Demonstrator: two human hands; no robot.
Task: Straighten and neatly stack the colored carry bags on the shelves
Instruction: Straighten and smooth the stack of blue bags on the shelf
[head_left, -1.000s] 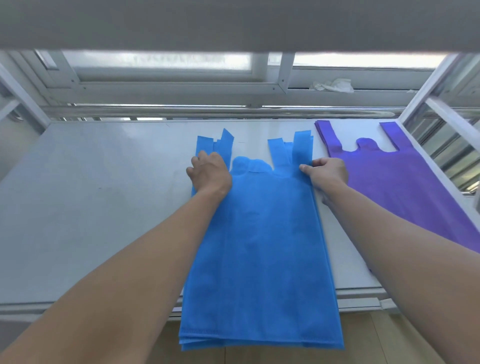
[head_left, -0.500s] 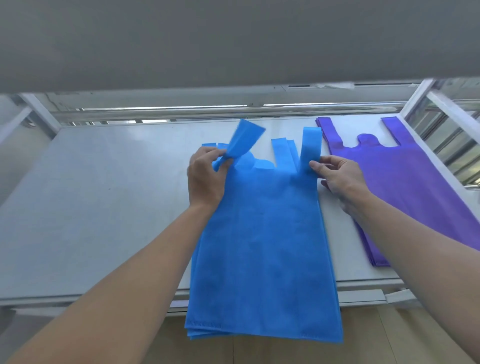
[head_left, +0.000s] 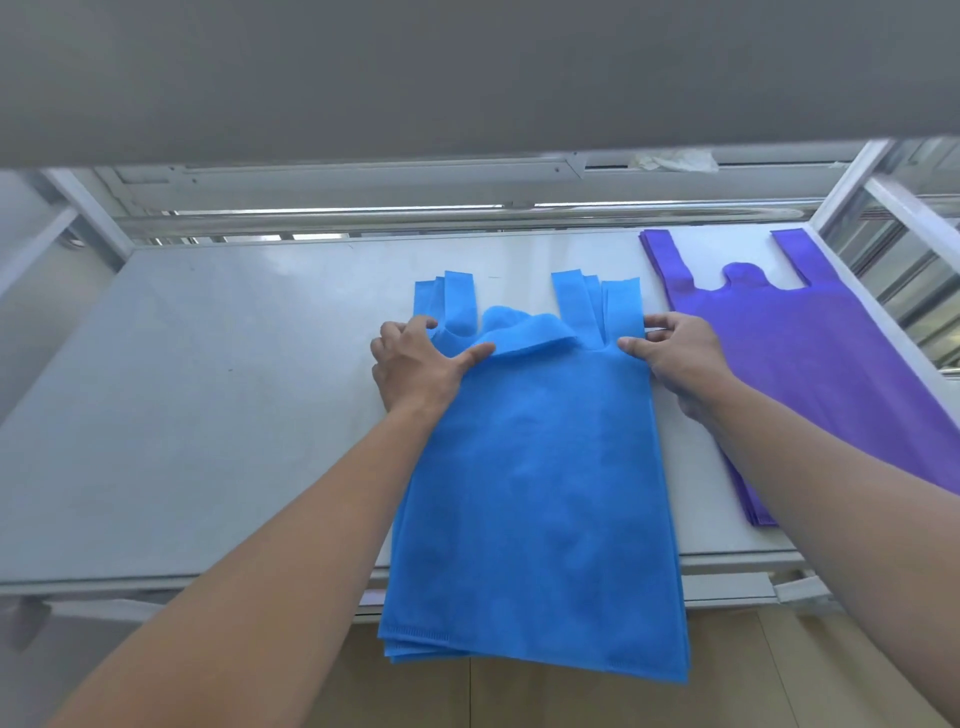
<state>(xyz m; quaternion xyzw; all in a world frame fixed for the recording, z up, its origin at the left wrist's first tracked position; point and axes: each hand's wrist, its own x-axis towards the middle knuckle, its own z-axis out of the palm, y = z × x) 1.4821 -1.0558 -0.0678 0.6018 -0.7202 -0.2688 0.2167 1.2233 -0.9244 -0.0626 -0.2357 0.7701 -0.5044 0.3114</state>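
My left hand (head_left: 415, 369) grips blue bags (head_left: 535, 493) at left shoulder, my right hand (head_left: 675, 358) pinches right shoulder, to line up floppy handles. Pile mid shelf (head_left: 208, 415), near end hanging off. Purple bags (head_left: 831, 364) right, already flat.

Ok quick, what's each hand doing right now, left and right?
Left hand: grips the left edge of the blue bags, thumb on top.
Right hand: pinches their right edge.
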